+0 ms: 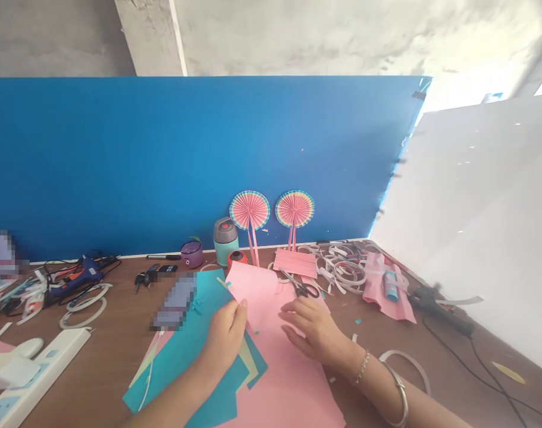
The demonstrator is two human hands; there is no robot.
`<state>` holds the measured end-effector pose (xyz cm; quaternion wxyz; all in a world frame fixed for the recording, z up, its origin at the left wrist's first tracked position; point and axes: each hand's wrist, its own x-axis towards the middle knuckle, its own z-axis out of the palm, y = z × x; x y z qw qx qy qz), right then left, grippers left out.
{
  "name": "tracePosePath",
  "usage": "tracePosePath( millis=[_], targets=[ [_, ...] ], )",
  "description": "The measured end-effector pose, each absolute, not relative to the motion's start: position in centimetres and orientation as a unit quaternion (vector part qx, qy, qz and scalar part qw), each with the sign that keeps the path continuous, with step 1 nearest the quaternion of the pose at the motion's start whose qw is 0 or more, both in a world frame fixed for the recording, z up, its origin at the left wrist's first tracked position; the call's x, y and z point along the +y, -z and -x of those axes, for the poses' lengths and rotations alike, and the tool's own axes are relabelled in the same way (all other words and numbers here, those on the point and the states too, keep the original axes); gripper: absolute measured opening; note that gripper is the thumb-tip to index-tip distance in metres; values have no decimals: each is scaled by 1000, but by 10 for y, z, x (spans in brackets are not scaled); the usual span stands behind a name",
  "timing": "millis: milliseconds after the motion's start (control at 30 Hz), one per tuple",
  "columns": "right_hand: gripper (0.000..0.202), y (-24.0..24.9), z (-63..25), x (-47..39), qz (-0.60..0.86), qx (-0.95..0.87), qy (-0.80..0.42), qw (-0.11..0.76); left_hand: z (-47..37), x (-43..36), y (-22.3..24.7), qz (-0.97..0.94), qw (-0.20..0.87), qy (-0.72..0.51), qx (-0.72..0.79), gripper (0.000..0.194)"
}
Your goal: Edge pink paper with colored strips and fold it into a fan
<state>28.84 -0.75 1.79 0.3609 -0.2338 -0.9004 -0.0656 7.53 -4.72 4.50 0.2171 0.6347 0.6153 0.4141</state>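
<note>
Thumb against curled fingers, my left hand [228, 333] is closed on the edge of a piece of pink paper [253, 282], which curls upward at its far end. My right hand [313, 330] has its fingers apart and hovers over a larger pink sheet [293, 386], holding nothing; whether it touches the sheet I cannot tell. Just beyond its fingers lie black-handled scissors [307, 289]. Teal paper [208, 392] spreads under my left forearm, with a pale yellow strip [249, 359] on it. Behind stand two round pleated paper fans [250, 211], pink with blue and yellow rims.
A folded pink pleated strip [295, 263], white tape coils [346, 270] and a glue bottle [391, 285] lie to the right. At the back are a teal flask [226, 241] and purple cup [191, 254]. A phone [176, 302], glue gun [85, 273] and power strip [43, 374] are left.
</note>
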Motion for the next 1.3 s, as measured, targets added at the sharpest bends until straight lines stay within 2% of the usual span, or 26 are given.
tracePosePath(
  millis=[100, 167, 233, 400, 533, 633, 767, 900, 967, 1133, 1200, 1300],
  targets=[
    [31, -41, -290, -7, 267, -854, 70, 442, -68, -46, -60, -717, 27, -394, 574, 34],
    [40, -57, -288, -8, 264, -836, 74, 475, -66, -45, -67, -760, -54, -363, 537, 31],
    [44, -70, -283, -9, 264, -837, 73, 474, -67, -43, -69, -785, -110, -326, 514, 35],
    [19, -76, -276, -1, 248, -886, 67, 387, -76, -41, -61, -828, -182, -230, 478, 39],
    [20, -57, -278, 9, 249, -900, 106, 343, -76, -40, -50, -852, -202, -169, 452, 44],
    [23, -35, -282, 14, 265, -902, 138, 311, -70, -40, -35, -860, -190, -179, 439, 40],
    [25, -7, -289, 12, 250, -928, 89, 261, -58, -47, -11, -856, -118, -196, 464, 25],
    [23, 2, -295, 7, 241, -943, 15, 229, -50, -60, 0, -838, -8, -220, 499, 15],
    [22, -2, -296, 7, 230, -937, 15, 262, -48, -63, -3, -837, -16, -253, 484, 19],
    [17, -17, -297, 3, 225, -867, 114, 429, -45, -56, -14, -792, -185, -378, 442, 21],
    [19, -19, -297, -1, 235, -854, 106, 453, -43, -53, -10, -788, -174, -403, 432, 20],
    [20, -15, -297, -3, 232, -868, 50, 437, -36, -50, 2, -797, -94, -422, 421, 24]
  ],
)
